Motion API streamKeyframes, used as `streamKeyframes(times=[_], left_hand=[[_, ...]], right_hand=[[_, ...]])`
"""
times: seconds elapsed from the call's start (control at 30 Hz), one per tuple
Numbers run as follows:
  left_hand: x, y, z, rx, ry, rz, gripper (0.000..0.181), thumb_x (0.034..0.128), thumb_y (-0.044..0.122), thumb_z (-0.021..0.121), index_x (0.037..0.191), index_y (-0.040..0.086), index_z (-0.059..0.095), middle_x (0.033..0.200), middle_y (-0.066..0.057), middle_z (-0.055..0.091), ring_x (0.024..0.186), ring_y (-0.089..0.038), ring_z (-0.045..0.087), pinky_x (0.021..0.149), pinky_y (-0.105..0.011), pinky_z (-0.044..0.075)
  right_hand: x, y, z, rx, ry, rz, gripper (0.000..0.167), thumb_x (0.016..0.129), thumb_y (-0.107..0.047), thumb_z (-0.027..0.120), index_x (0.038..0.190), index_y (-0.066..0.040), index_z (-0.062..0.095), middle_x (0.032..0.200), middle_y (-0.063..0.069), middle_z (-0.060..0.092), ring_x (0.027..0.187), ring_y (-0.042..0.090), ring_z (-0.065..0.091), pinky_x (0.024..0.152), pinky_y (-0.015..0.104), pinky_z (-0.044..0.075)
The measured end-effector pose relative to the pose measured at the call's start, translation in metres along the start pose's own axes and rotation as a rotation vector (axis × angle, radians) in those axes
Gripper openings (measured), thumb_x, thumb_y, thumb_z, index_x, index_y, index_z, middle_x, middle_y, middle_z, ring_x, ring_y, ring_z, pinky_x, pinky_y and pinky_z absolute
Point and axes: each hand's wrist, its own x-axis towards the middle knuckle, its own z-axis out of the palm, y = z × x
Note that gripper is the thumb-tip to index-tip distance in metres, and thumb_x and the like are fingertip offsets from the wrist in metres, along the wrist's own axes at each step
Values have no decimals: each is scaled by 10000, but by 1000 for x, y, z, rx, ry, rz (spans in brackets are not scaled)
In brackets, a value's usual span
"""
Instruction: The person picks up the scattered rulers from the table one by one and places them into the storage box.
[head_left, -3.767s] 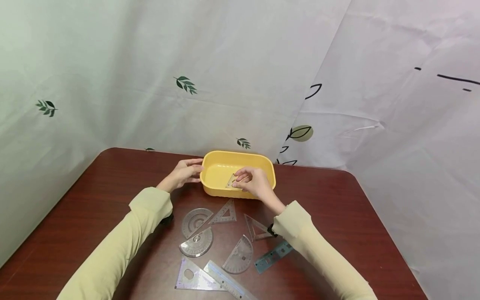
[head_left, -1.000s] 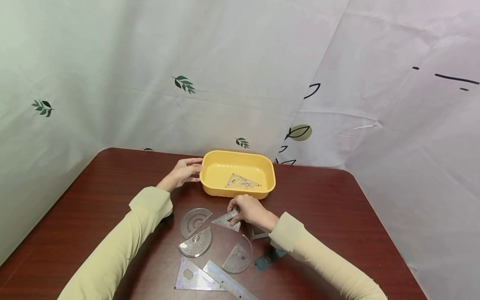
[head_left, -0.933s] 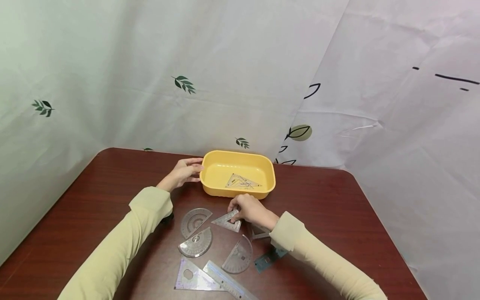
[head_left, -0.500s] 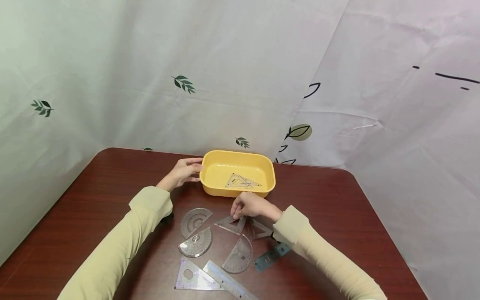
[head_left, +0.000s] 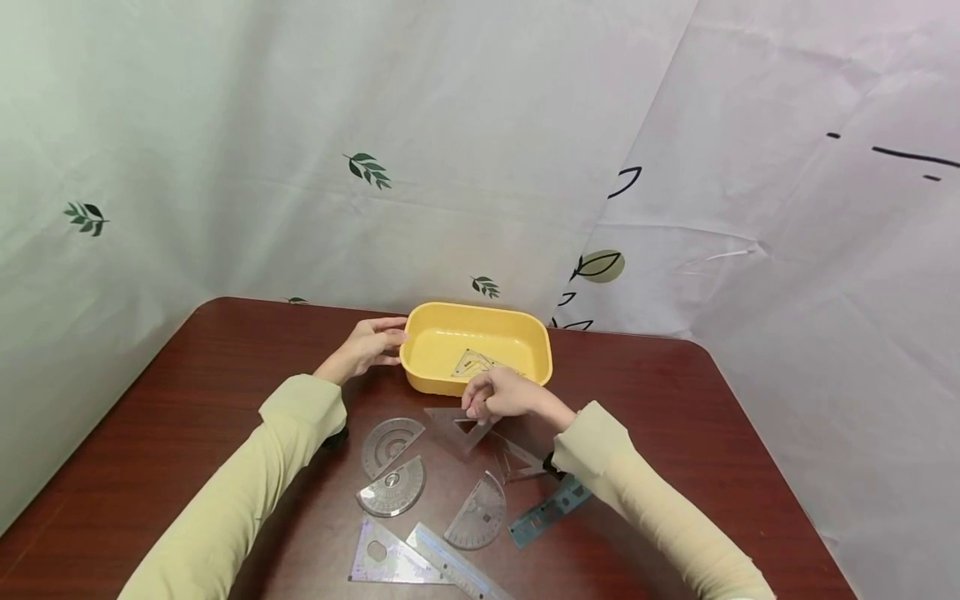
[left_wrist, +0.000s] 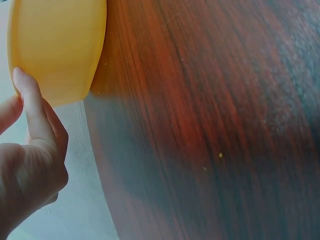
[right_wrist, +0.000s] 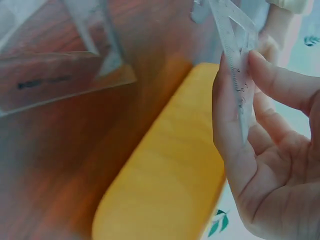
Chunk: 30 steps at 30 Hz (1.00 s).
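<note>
My right hand [head_left: 498, 395] pinches a clear triangular set square [head_left: 457, 429] just in front of the yellow tub [head_left: 420, 382]. The right wrist view shows the set square [right_wrist: 239, 65] between thumb and fingers, raised off the table. Fingers of my left hand [head_left: 367, 345] are extended and touch the tub's left end. In the left wrist view, one fingertip of the left hand [left_wrist: 35, 150] lies against the tub's rim. Inside the tub lie clear set squares [head_left: 470, 362], partly hidden behind the right hand.
Nearer on the brown table [head_left: 225, 375] lie two protractors [head_left: 392, 486] side by side and another protractor [head_left: 477, 514]. A set square [head_left: 517, 461], a blue-green stencil ruler [head_left: 550, 511], a purplish set square [head_left: 382, 557] and a clear ruler [head_left: 457, 562] lie around them.
My right hand has left the tub, taken hold of a set square on the table, and lifted it toward the tub's front while turning it. The left hand has stayed at the tub.
</note>
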Motion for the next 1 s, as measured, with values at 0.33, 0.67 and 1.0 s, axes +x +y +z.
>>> streamKeyframes(times=[0.33, 0.67, 1.0], left_hand=[[1, 0, 0, 12, 1, 12, 528, 962, 99, 567, 1462, 60, 401, 1230, -140, 568, 832, -74, 652, 652, -210, 578], [0, 0, -1, 1, -4, -2, 535, 959, 106, 578, 1464, 70, 402, 1212, -107, 577, 806, -53, 646, 657, -208, 578], [-1, 0, 0, -17, -7, -5, 536, 964, 102, 566, 1470, 76, 393, 1283, -152, 550, 873, -91, 656, 661, -215, 579]], right_hand=[[4, -3, -26, 20, 151, -77, 114, 850, 34, 592, 906, 13, 689, 765, 64, 667, 631, 90, 584, 600, 260, 537], [12, 3, -49, 166, 204, -37, 149, 910, -5, 581, 1036, 58, 629, 822, 44, 623, 694, 108, 596, 710, 367, 564], [28, 21, -53, 119, 313, 52, 181, 916, -74, 639, 1049, 48, 661, 810, 20, 629, 695, 78, 574, 769, 436, 582]])
